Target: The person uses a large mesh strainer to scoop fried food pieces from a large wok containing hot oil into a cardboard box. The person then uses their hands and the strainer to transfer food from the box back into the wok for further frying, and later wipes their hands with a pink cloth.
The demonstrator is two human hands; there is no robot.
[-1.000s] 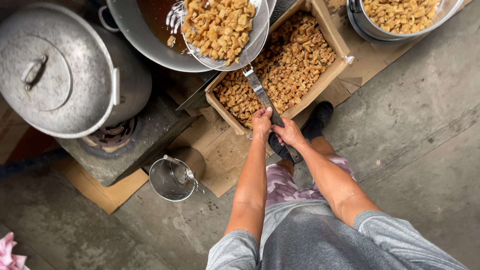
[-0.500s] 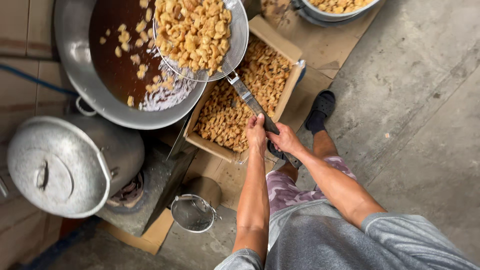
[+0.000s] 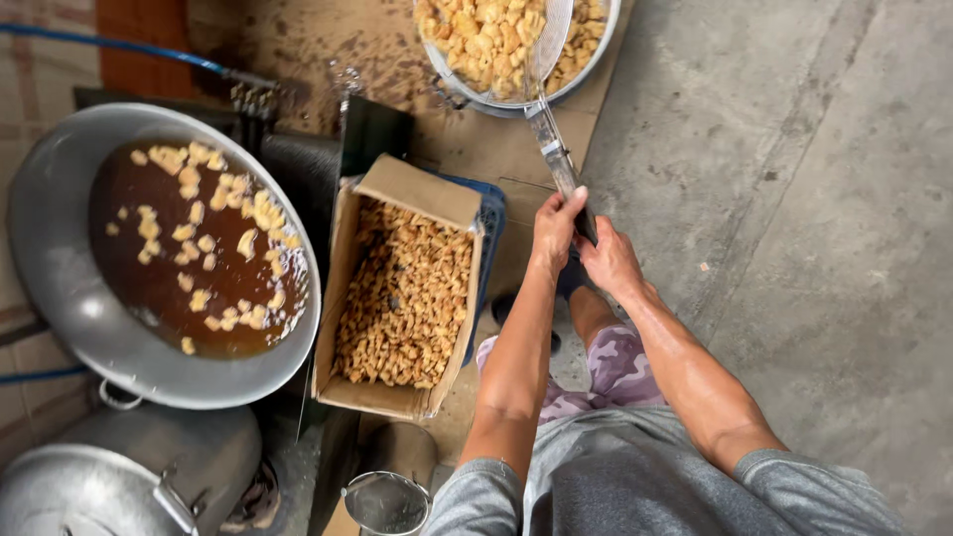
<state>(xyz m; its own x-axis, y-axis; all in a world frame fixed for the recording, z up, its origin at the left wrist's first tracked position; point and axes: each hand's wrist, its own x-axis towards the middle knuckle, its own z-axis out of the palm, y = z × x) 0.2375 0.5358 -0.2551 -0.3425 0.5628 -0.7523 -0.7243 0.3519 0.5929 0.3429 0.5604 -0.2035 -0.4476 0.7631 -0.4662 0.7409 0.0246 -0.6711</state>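
Both hands hold one long metal handle. The left hand (image 3: 556, 226) is wrapped tight around the handle, higher up. The right hand (image 3: 608, 260) grips the handle just below it, and the two hands touch each other. The handle belongs to a big wire scoop (image 3: 493, 42) at the top of the view. The scoop is full of golden fried pieces (image 3: 486, 35). It sits over a round metal bowl (image 3: 594, 62) that also has fried pieces in it. The bowl rests on flat brown cardboard (image 3: 298, 45) spread on the floor.

To the left of the arms is an open cardboard box (image 3: 409, 189). It is filled with more of the same fried pieces. The box rests on a blue crate (image 3: 489, 213), of which only a corner shows.

Farther left is a very big metal wok (image 3: 55, 283) with dark brown oil (image 3: 149, 283) in it. A few fried pieces float in the oil.

At the bottom left is a large metal pot (image 3: 199, 462) with a lid (image 3: 69, 496). Near the bottom middle is a small metal cup (image 3: 387, 501) with a handle.

The person wears a grey shirt (image 3: 635, 476). The floor (image 3: 814, 199) on the right is grey concrete.
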